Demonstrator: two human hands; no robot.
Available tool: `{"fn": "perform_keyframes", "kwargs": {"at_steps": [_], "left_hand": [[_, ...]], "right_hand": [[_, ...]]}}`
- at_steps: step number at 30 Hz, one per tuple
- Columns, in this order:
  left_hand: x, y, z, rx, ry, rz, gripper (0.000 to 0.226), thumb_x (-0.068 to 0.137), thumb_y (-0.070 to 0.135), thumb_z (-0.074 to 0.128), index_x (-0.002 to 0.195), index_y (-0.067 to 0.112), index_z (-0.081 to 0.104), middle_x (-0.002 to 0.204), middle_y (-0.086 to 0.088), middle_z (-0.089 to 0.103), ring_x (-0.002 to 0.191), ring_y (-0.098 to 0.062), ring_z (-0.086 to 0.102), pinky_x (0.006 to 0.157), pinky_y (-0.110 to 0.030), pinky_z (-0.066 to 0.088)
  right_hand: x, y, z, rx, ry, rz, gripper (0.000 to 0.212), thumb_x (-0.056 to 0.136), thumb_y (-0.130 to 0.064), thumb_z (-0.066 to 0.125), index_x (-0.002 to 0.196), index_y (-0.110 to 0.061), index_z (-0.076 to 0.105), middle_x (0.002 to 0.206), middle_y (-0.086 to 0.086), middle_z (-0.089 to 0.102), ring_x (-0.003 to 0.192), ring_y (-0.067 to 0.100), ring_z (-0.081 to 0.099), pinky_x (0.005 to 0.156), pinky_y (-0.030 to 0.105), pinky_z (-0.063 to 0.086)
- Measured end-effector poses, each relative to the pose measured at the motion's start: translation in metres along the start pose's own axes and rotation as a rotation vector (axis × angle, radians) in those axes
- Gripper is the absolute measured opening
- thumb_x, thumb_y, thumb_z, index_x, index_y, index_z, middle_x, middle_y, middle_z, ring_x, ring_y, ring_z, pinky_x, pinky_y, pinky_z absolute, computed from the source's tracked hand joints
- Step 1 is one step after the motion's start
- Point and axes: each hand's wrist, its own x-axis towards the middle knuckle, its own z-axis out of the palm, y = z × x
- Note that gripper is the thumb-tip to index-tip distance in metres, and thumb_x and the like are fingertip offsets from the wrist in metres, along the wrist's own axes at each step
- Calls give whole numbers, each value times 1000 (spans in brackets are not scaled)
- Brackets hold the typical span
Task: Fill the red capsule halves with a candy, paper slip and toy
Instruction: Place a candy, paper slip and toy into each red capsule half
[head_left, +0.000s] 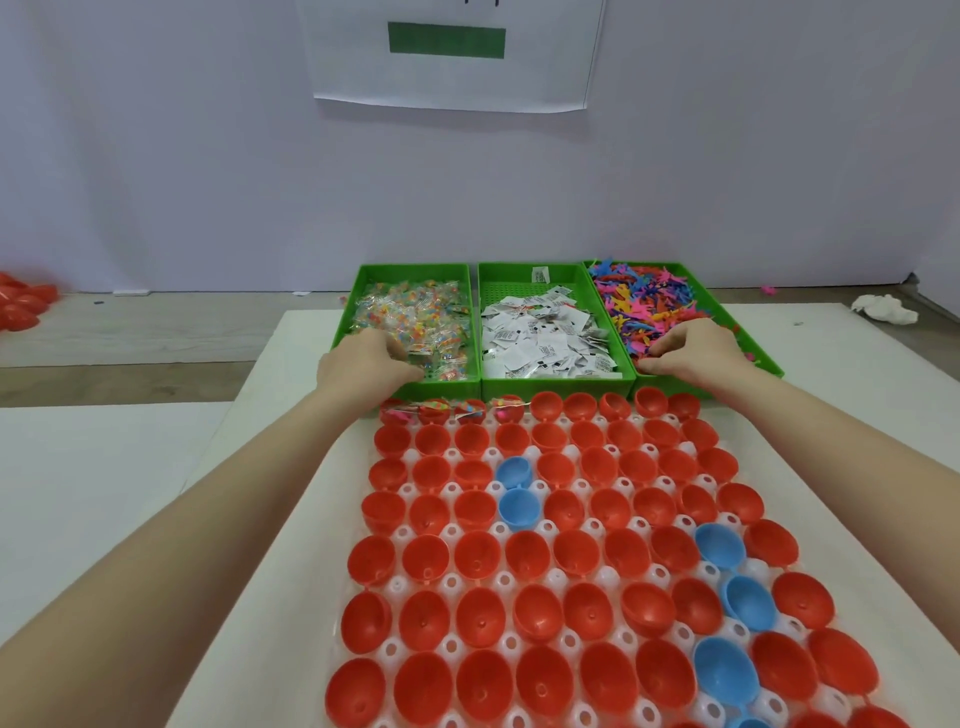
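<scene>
On the left, the left hand (371, 358) reaches into the near end of the candy tray (363, 283), fingers curled down among the wrapped candies (415, 317) — whether its grip has closed on one I cannot tell, since the fingertips are lost in the pile. These candies look light and crinkly in clear wrappers, likely slippery; a pinch on a twisted wrapper end should serve better than squeezing the body. The middle tray (556, 384) holds a heap of white paper slips (545, 338) with dark print, thin and limp, probably prone to coming up several at once, so a fingertip pinch at one corner seems best. On the right, the right hand (691, 348) dips into the toy tray (769, 364), fingers bent and tips together at the near edge of the tangle of small toys (649, 301) in pink, blue and orange; it appears to pinch at something, though what it grips is not clear. The toys look soft and springy, apt to snag on each other. Just in front of the trays, on the table (130, 493), red capsule halves (467, 561) sit open side up in a white holder (602, 574) — stiff, light shells, with a few blue halves (517, 506) among them. Only four cups in the far row's left end (441, 410) show contents; the rest look empty.
</scene>
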Motion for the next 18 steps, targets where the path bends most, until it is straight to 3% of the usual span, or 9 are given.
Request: {"fn": "perform_keyframes", "kwargs": {"at_steps": [4, 8, 12, 14, 16, 18], "left_hand": [[0, 4, 0, -164, -12, 17, 37, 79, 16, 72, 112, 2, 63, 109, -14, 63, 86, -20, 53, 74, -27, 41], [1, -1, 0, -101, 47, 96, 17, 85, 7, 62, 99, 1, 70, 102, -15, 68, 97, -26, 60, 81, -30, 43], [3, -7, -1, 0, 3, 104, 23, 86, 25, 64, 87, 3, 72, 86, -9, 65, 81, -21, 54, 69, -29, 40], [4, -11, -3, 52, 16, 73, 30, 85, 32, 64, 82, 3, 72, 85, -12, 64, 81, -24, 54, 67, -31, 41], [3, -13, -4, 112, 21, 48, 28, 84, 26, 62, 83, 0, 70, 91, -16, 65, 87, -29, 56, 71, -35, 46], [2, -13, -6, 138, 30, 38, 24, 83, 19, 61, 82, -4, 68, 91, -20, 66, 85, -32, 57, 71, -36, 46]], "right_hand": [[4, -2, 1, 84, -44, 94, 27, 75, -7, 74, 101, -2, 68, 116, 15, 63, 115, 27, 52, 86, 28, 38], [5, -2, 0, 151, -61, 153, 26, 76, -5, 72, 102, -1, 69, 117, 14, 63, 118, 27, 49, 86, 27, 35], [3, -4, -3, 189, 81, 77, 14, 83, -5, 63, 94, -3, 71, 111, 14, 65, 110, 24, 54, 86, 29, 40], [4, -6, -3, 186, 206, 44, 17, 87, -6, 55, 96, -4, 70, 106, 10, 66, 98, 24, 57, 78, 28, 40], [6, -9, -3, 147, 277, 15, 24, 90, -5, 47, 106, -5, 66, 92, 6, 62, 75, 22, 54, 69, 28, 37], [8, -10, 0, 154, 281, -6, 29, 93, -4, 41, 112, -5, 63, 97, 9, 57, 56, 17, 44, 58, 25, 37]]}}
